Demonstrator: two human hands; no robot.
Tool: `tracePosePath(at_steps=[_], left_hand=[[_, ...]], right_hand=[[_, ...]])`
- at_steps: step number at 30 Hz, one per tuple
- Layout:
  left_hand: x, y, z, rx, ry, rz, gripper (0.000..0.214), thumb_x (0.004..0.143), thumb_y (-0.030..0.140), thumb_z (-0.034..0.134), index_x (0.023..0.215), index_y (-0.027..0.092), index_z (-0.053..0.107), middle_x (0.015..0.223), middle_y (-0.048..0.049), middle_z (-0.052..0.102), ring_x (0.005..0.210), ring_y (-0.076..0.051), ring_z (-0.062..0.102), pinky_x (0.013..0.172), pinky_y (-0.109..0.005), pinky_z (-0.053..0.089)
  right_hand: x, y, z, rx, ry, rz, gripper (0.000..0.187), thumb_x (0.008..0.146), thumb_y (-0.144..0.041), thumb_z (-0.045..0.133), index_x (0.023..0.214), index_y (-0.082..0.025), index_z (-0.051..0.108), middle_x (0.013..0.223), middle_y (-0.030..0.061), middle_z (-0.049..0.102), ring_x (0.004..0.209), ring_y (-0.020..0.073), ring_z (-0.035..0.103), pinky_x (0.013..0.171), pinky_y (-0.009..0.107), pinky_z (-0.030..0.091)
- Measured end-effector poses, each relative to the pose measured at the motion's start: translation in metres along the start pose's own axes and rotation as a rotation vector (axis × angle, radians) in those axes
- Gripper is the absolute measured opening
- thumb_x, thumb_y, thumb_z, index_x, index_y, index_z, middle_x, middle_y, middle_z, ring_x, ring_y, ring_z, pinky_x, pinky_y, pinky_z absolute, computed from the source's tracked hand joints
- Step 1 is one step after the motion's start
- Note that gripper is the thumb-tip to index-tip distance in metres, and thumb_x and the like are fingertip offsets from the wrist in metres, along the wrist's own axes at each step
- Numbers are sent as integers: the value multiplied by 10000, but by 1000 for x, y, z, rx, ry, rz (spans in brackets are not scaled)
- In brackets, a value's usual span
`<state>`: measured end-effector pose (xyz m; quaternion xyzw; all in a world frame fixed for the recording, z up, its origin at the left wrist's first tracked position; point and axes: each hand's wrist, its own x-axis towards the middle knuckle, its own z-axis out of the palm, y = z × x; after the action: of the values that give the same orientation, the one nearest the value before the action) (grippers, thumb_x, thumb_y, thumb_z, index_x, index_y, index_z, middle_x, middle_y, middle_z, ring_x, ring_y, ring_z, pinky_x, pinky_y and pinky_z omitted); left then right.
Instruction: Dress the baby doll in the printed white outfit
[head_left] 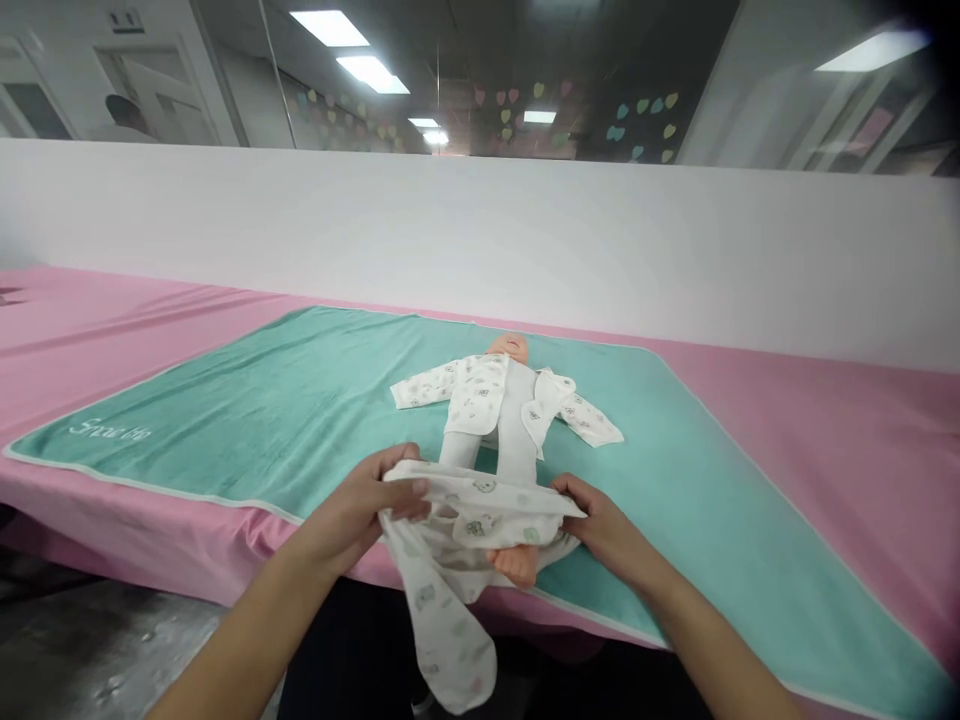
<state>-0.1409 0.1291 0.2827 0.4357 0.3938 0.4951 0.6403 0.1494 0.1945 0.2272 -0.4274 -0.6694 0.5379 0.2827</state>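
Observation:
A baby doll lies on its back, head toward the wall, wearing a white patterned jacket that hangs open over its grey body. Around its lower legs are white patterned baby pants, with one footed leg dangling over the table's front edge. A bare doll foot shows below the waistband. My left hand grips the waistband at its left end, thumb on top. At the right end, my right hand pinches the same band, so the cloth is stretched between both hands. The doll's other foot is hidden.
A green blanket with a pale border is spread under the doll, on a pink table cover. Behind stands a low white wall topped by glass. A person's head appears at the upper left.

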Motion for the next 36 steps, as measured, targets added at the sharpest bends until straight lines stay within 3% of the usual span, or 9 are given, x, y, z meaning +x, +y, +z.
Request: tracePosePath(at_steps=[3,7,12,17,21,24,31,34,36], left_hand=[[4,8,-14,-85,26,95,321,823,239,584,640,178,329,481,75,270,447,-52,258,484,-194,236],[11,7,-17,-40,-108,78,205,765,240,651,706,152,475,707,4,480,597,-80,441,573,-212,354],[25,-17,-4,44,-254,46,165,668,182,720,766,144,593,862,-26,522,794,-137,531,699,-241,409],[43,-30,18,-28,-102,18,199,674,212,731,805,157,591,796,-4,572,704,-122,551,649,-239,418],[59,-22,44,20,51,79,226,673,254,737,812,154,590,728,13,596,628,-102,538,600,-215,407],[68,-6,52,26,140,156,240,669,275,734,799,163,566,683,36,577,594,-87,515,573,-194,386],[50,25,5,446,-258,-215,249,694,323,718,822,135,616,843,-44,625,743,-158,575,619,-219,412],[48,11,-5,247,-96,-143,277,708,357,710,807,151,554,760,-12,594,642,-126,545,561,-208,389],[53,-4,0,31,19,-44,310,711,372,710,761,164,485,668,22,543,562,-96,496,527,-195,366]], right_hand=[[2,1,-3,30,-38,-21,120,719,-169,516,838,-171,532,796,-14,515,754,147,469,652,247,350],[3,2,-2,-19,-40,-10,121,725,-158,503,838,-178,542,790,-11,519,741,150,471,645,259,367],[1,-9,-6,-224,-151,-94,198,724,-138,510,896,-209,575,936,6,543,836,168,496,738,300,403],[4,-53,-8,-214,-54,-228,350,797,-169,470,1121,-266,560,1166,37,511,1018,188,508,825,316,430],[23,-82,16,-187,-162,-212,203,793,-344,592,942,-213,637,912,28,628,842,189,571,710,293,443],[45,-79,35,-2,-218,-101,239,718,-365,672,868,-179,658,815,34,645,773,193,583,664,290,440],[71,-37,33,854,-64,-13,171,607,-165,665,751,-174,573,686,-21,600,668,154,574,666,264,457],[67,-40,32,847,-131,-47,181,638,-204,659,805,-167,600,704,-10,608,683,154,579,650,250,447],[64,-53,31,646,-273,-83,254,680,-287,681,897,-164,631,799,19,637,762,171,596,682,264,454]])
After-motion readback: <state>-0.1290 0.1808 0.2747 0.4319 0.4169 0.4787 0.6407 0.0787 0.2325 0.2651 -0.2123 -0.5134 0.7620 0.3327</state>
